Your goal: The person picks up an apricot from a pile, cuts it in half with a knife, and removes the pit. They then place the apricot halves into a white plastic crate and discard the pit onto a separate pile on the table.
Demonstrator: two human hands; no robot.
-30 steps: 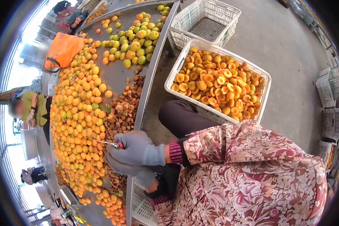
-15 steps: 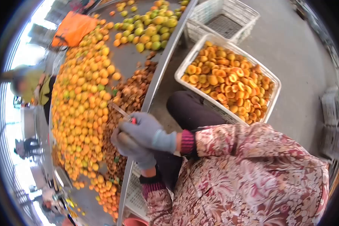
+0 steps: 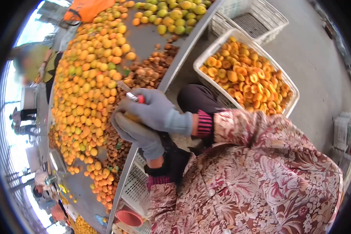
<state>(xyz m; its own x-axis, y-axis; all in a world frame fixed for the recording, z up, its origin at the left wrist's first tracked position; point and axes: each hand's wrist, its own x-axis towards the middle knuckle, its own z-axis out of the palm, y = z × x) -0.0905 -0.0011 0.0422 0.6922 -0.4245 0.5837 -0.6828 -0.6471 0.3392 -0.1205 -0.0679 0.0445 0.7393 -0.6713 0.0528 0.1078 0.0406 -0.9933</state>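
Observation:
My right hand (image 3: 152,110), in a grey glove, is closed round a small knife (image 3: 132,96) with a red handle. Its blade points up and left, over the pit pile. Just below it, my gloved left hand (image 3: 138,132) is curled round an apricot (image 3: 132,116), of which only a sliver shows between the two hands. Whole apricots (image 3: 85,89) cover the metal table to the left. Brown pits (image 3: 154,70) lie heaped along its near side. A white crate (image 3: 294,87) to the right holds halved apricots (image 3: 257,78).
The table's metal rim (image 3: 179,58) runs diagonally beside my hands. Greener fruit (image 3: 179,17) lies at the top. An empty crate (image 3: 277,29), a perforated white crate (image 3: 136,189) and a red bucket (image 3: 128,216) stand beside the table. Across it, a person (image 3: 37,64) stands near an orange bag (image 3: 89,8).
The view has shifted, and the table and crates appear displaced in it. Both hands are still together, with the knife still in my right hand; a sliver of apricot now shows between them.

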